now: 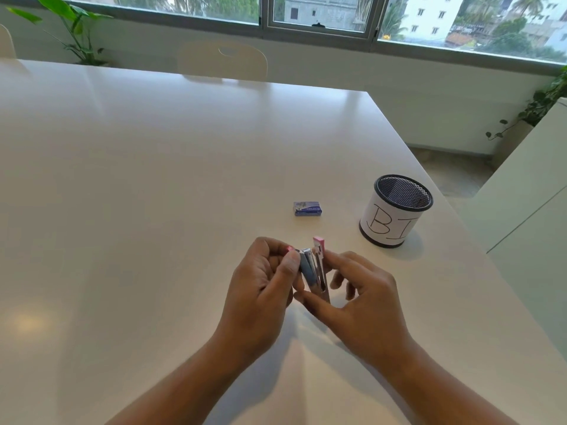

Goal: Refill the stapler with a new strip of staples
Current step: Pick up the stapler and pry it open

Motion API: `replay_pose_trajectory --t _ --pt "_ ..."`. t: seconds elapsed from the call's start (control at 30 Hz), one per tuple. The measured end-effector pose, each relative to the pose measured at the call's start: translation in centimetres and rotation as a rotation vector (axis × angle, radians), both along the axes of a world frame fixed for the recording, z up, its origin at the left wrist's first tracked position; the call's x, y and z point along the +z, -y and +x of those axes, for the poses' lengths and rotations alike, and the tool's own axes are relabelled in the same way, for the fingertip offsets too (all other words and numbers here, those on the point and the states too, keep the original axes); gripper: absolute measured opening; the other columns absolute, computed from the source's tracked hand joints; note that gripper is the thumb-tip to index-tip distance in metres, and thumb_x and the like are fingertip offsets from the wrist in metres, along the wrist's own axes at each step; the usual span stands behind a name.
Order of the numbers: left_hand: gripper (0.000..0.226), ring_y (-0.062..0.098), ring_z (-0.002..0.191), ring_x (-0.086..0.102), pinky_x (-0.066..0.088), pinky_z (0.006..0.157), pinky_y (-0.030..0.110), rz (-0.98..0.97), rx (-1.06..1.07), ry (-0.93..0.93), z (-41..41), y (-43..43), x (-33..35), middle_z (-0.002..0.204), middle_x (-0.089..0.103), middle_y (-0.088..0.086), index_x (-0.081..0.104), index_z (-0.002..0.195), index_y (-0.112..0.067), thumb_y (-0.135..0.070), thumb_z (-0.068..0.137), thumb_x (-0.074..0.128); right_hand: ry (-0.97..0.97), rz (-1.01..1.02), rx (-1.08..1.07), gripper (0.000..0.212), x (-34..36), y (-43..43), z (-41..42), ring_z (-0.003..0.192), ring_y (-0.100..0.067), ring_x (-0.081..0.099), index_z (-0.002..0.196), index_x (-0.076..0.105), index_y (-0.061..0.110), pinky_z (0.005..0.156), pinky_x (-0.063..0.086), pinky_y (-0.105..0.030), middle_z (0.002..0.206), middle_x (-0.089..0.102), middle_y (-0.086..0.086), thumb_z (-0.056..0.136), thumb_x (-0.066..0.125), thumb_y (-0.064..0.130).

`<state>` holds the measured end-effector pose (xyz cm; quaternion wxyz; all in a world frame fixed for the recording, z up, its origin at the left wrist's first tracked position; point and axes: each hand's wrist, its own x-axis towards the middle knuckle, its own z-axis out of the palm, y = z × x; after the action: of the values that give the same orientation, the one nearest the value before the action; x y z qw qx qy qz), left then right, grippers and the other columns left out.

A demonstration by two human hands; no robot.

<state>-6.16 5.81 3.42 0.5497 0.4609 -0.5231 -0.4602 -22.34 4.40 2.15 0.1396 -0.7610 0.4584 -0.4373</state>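
L hand point(264, 280) grips stapler point(308, 269), opened | R hand point(365, 299) pinches it; staple box point(307, 208) apart

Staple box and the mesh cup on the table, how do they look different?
The staple box is small, flat and rectangular; the mesh cup is much bigger, round and stands upright. The staple box is blue with print; the mesh cup is black mesh wrapped in white paper with handwritten letters. The staple box lies to the left of the mesh cup. Both rest on the white table, apart and untouched.
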Motion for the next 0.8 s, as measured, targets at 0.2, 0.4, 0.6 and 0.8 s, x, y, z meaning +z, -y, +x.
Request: replay_pose_trajectory --t 0.2,0.4,0.6,0.8 --pt "0.019 0.006 0.041 0.051 0.040 0.043 0.012 0.010 -0.057 -0.084 -0.03 -0.16 0.51 0.059 0.064 -0.001 0.058 0.092 -0.013 -0.031 0.092 0.055 -0.043 -0.089 -0.065 0.038 0.21 -0.26 0.22 0.070 -0.010 0.061 0.110 0.075 0.020 0.053 0.051 -0.032 0.085 0.072 0.009 0.082 0.074 0.045" --pt "0.009 0.005 0.050 0.058 0.045 0.049 0.013 -0.029 -0.003 0.054 0.19 0.01 0.23 0.059 0.064 -0.009 0.061 0.088 -0.016 -0.023 0.094 0.060 -0.031 -0.087 -0.070 0.023 -0.06 -0.16 0.12 0.069 -0.008 0.060 0.102 0.077 0.017 0.056 0.050 -0.030 0.081 0.071 0.009 0.085 0.076 0.031" --pt "0.030 0.008 0.046 0.052 0.042 0.045 0.015 -0.043 0.027 0.084 0.29 0.20 0.51 0.060 0.060 -0.004 0.064 0.085 -0.018 -0.046 0.080 0.064 0.063 0.003 -0.022 0.024 0.40 -0.47 0.42 0.063 -0.008 0.057 0.097 0.077 0.024 0.056 0.040 -0.012 0.076 0.066 0.021 0.079 0.080 0.039" --pt "0.028 0.006 0.046 0.049 0.043 0.047 0.017 -0.077 -0.045 0.122 0.93 0.38 0.84 0.057 0.057 -0.008 0.069 0.092 -0.019 -0.044 0.083 0.061 0.411 0.280 0.067 0.029 0.63 -0.36 0.21 0.047 -0.021 0.055 0.094 0.077 0.028 0.048 0.052 -0.043 0.071 0.073 0.002 0.069 0.081 0.042"
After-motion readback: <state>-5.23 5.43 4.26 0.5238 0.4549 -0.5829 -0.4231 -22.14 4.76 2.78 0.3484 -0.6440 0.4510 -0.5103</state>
